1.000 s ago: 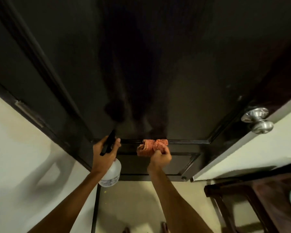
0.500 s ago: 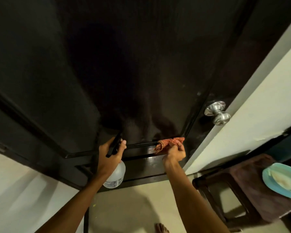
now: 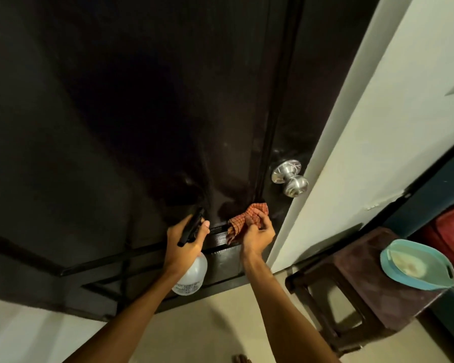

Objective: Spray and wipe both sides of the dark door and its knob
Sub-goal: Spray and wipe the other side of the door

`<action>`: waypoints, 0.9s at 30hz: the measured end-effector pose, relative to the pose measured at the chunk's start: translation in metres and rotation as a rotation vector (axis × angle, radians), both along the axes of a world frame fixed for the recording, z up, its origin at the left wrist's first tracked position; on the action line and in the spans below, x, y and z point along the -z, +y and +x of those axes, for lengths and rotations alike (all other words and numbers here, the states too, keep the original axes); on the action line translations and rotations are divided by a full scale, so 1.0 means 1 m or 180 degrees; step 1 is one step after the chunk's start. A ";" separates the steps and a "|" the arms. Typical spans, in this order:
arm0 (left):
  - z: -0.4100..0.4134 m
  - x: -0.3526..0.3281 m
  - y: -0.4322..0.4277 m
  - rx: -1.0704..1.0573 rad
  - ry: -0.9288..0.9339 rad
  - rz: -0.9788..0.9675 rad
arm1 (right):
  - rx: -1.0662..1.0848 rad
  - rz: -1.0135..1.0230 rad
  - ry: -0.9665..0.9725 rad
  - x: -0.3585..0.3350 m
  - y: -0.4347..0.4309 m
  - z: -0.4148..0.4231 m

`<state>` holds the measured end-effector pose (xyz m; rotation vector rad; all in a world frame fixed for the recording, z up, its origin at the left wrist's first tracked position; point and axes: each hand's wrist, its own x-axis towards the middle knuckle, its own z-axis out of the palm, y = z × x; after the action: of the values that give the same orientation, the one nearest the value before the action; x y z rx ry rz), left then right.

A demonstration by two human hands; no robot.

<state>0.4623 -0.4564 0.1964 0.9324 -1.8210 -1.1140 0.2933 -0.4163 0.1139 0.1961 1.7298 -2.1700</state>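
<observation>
**A:** Left first. What's changed?

**B:** Little there. My left hand grips the bottle by its neck and holds it in front of the door's lower rail, as it did a second ago. I see no spray leaving it.

**A:** And the cloth?

**B:** That's what moved. A second ago I had it bunched at mid-rail. Now the cloth is against the door at the panel's lower right corner, and my right hand pinches it from below.

**A:** The knob?

**B:** The knob sits by the door's right edge, above and to the right of the cloth. It's near but not touched.

**A:** So what does that mean?

**B:** I judge the rail pass on this face is ending and the knob comes next. I can't see the far face. A stool carrying a bowl stands near the door's lower right corner, so I'd swing the door carefully.
</observation>
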 end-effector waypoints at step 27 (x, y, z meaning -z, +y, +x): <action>-0.092 -0.027 0.036 0.0528 -0.0095 -0.0386 | -0.0080 -0.0498 0.0149 -0.060 0.042 -0.039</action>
<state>0.3706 -0.4205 0.2234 0.7418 -1.9958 -1.0803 0.2543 -0.3745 0.1742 0.0834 1.5687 -2.2958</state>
